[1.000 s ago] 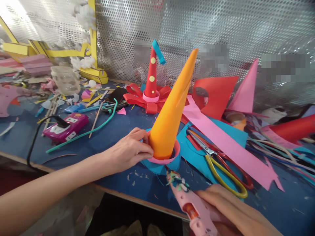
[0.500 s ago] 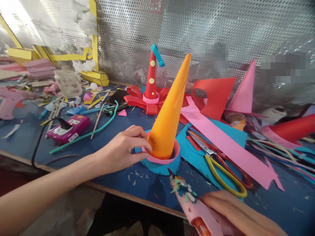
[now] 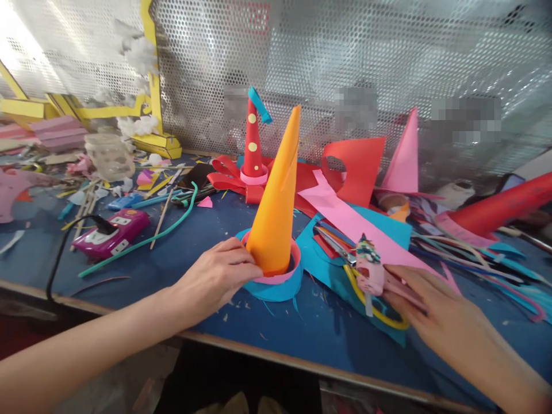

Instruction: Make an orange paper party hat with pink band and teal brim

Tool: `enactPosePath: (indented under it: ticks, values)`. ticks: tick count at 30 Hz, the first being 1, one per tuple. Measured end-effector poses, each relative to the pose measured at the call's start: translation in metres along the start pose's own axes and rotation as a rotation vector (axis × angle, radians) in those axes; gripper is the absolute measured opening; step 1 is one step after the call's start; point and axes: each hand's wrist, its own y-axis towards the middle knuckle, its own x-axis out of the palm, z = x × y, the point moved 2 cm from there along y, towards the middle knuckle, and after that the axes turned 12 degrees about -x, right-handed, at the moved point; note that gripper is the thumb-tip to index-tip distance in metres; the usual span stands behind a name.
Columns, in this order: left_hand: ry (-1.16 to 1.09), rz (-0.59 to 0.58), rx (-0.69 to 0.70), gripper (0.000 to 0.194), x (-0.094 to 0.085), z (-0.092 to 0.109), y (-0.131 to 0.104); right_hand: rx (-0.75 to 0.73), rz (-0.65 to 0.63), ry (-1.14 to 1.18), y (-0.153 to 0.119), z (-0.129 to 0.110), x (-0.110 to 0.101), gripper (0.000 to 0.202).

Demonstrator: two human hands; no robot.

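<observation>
An orange paper cone (image 3: 276,213) stands upright inside a pink band (image 3: 295,265) with a blue ring (image 3: 276,290) around it. My left hand (image 3: 222,273) pinches the left side of the band at the cone's base. In my right hand (image 3: 426,293) is a pink glue gun (image 3: 371,276), its nozzle dirty with coloured scraps and pointing away from me. The gun is over yellow-handled scissors (image 3: 388,319), which lie on blue sheet material (image 3: 328,276). A long pink strip (image 3: 357,224) lies behind the gun.
Behind the cone stands a small red dotted cone (image 3: 253,144) on red loops. A purple power strip (image 3: 112,233) with a black cord and a teal strip (image 3: 172,230) lie left. Red sheet (image 3: 366,167) and a pink cone (image 3: 405,155) stand at the back right.
My right hand has lifted the glue gun away from the blue ring, back and to the right, over the scissors. My left hand stays at the cone's base. The view has shifted slightly.
</observation>
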Motion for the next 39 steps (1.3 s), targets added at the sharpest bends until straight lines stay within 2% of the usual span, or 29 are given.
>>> enactPosePath:
  ticks: [3, 6, 8, 9, 11, 14, 16, 20, 26, 33, 39]
  values:
    - [-0.045, -0.017, 0.022, 0.025, 0.001, -0.002, 0.003, -0.066, -0.076, -0.135, -0.010, 0.018, 0.017, 0.031]
    - [-0.070, -0.025, 0.022, 0.024, 0.002, -0.004, 0.004, -0.104, -0.093, -0.208, -0.014, 0.017, 0.020, 0.040]
    - [-0.079, -0.022, 0.009, 0.024, 0.002, -0.006, 0.004, -0.121, -0.078, -0.242, -0.003, -0.001, 0.014, 0.034]
    - [-0.086, -0.019, 0.003, 0.024, 0.003, -0.007, 0.004, -0.163, -0.108, -0.191, 0.007, -0.015, 0.012, 0.028]
    - [-0.102, -0.022, -0.009, 0.024, 0.003, -0.008, 0.003, -0.245, -0.030, -0.042, 0.032, -0.048, 0.009, 0.020]
    - [-0.122, -0.011, -0.027, 0.021, 0.002, -0.009, 0.003, -0.334, -0.136, 0.153, 0.070, -0.088, 0.024, 0.020]
    - [-0.129, 0.004, -0.041, 0.019, 0.002, -0.011, 0.002, -0.337, -0.218, 0.192, 0.086, -0.099, 0.039, 0.016]
    - [-0.151, 0.009, -0.049, 0.018, 0.004, -0.014, 0.001, -0.271, -0.301, 0.295, 0.091, -0.099, 0.060, 0.014]
    - [-0.189, 0.018, -0.067, 0.018, 0.006, -0.016, 0.001, -0.176, -0.279, 0.389, 0.087, -0.098, 0.063, 0.011]
    - [-0.153, 0.042, -0.024, 0.021, 0.002, -0.013, 0.005, -0.210, -0.271, 0.362, 0.088, -0.104, 0.069, 0.022]
    - [-0.143, 0.033, -0.027, 0.026, 0.002, -0.012, 0.008, -0.267, -0.211, 0.383, 0.086, -0.105, 0.071, 0.023]
